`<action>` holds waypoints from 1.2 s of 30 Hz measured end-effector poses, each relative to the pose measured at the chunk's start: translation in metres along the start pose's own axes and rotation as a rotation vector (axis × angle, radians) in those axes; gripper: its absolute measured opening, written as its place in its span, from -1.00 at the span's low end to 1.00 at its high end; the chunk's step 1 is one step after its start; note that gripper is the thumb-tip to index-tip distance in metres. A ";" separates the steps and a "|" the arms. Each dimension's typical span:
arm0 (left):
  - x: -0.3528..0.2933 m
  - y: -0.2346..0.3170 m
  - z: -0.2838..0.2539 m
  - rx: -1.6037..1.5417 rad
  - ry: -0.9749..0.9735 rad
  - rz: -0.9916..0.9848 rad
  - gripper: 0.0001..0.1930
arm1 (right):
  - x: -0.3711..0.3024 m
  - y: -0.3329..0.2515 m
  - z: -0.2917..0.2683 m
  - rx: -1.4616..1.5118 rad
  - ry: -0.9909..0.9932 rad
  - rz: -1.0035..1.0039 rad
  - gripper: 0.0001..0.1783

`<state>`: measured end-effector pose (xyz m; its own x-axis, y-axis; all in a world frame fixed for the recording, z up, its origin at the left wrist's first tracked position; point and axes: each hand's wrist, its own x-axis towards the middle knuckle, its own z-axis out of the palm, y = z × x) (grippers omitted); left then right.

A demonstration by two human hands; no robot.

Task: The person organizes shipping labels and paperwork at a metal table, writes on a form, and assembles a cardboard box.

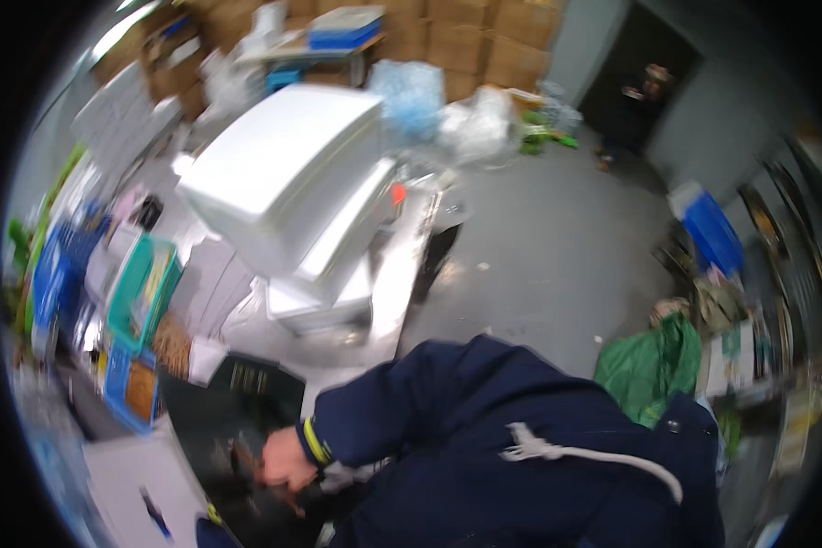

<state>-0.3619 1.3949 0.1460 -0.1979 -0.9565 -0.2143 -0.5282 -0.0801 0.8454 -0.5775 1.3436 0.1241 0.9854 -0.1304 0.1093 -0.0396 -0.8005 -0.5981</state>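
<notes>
My right hand [289,459], below a navy sleeve with a yellow-striped cuff, is closed at the brown, strap-like parts of a dark green bag [237,402]. Motion blur softens the fingers and the bag's details; some pale marks show near its upper edge. At the bottom edge, only a navy sleeve [214,532] with a yellow stripe shows of my left arm. The left hand itself is hidden. Beside the bag lies a white sheet-like surface [123,475] with a small dark pen-like object [155,513] on it.
Large white foam boxes [283,155] stand stacked on a shiny metal table [402,283] ahead. Left of them are a teal basket [143,292] and a blue basket [119,388]. A green sack [653,365] sits on the right. A person [648,91] is by the dark doorway.
</notes>
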 end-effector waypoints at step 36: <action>-0.073 0.019 0.099 -0.373 0.539 -0.086 -0.66 | -0.028 -0.014 0.023 -0.151 0.616 0.133 -0.81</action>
<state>-0.4398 1.4912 0.1294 0.3242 -0.9411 -0.0957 -0.1833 -0.1618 0.9697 -0.6006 1.3719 0.1107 0.6968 -0.5100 0.5043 -0.2219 -0.8219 -0.5246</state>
